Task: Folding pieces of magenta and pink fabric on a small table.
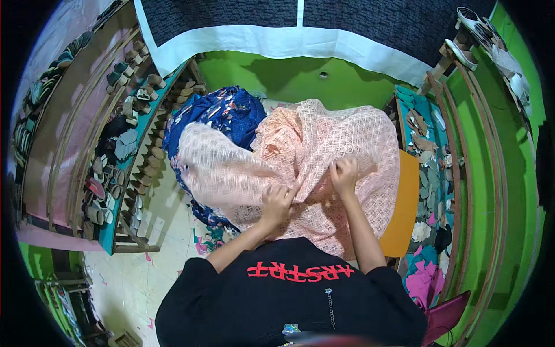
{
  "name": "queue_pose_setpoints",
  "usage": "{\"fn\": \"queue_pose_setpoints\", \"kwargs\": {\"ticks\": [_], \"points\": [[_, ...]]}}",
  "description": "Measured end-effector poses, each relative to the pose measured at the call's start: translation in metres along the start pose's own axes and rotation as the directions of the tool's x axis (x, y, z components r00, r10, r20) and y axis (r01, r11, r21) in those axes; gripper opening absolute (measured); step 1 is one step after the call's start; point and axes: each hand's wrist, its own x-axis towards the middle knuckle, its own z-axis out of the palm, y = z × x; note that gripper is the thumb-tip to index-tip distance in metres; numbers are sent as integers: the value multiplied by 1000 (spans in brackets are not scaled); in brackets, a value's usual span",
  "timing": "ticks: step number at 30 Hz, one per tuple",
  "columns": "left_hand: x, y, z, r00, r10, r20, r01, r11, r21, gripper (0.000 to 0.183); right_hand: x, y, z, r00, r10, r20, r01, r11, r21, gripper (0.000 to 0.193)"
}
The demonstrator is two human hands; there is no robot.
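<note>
The peach openwork lace fabric (370,133) is spread in loose folds before the black T-shirt (289,301), partly over the blue floral cloth (214,107). A fold is pinched in the grip of the left hand (277,203); more fabric appears gathered in that of the right hand (345,173). Light, limp handling is to be expected — the open weave may snag — so doubled folds should be grasped.
</note>
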Motion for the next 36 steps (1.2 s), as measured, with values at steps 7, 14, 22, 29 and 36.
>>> {"fn": "queue_pose_setpoints", "kwargs": {"ticks": [7,14,22,29,36], "points": [[-7,26,-61,934,-120,337,215,942,-259,46,87,-25,14,946,-9,324,-42,988,150,35],[58,-25,-49,639,-456,620,596,803,-24,43,58,-30,35,520,126,845,87,976,-199,90],[90,-79,-2,384,-528,757,453,822,344,45,31,12,28,542,243,804,-38,963,-266,46],[80,-81,-19,640,-511,574,497,845,199,68,-5,17,-21,443,302,844,-119,953,-279,29],[128,-138,16,463,-709,532,727,647,229,68,-88,-5,-29,469,297,832,-5,942,-334,20]]}}
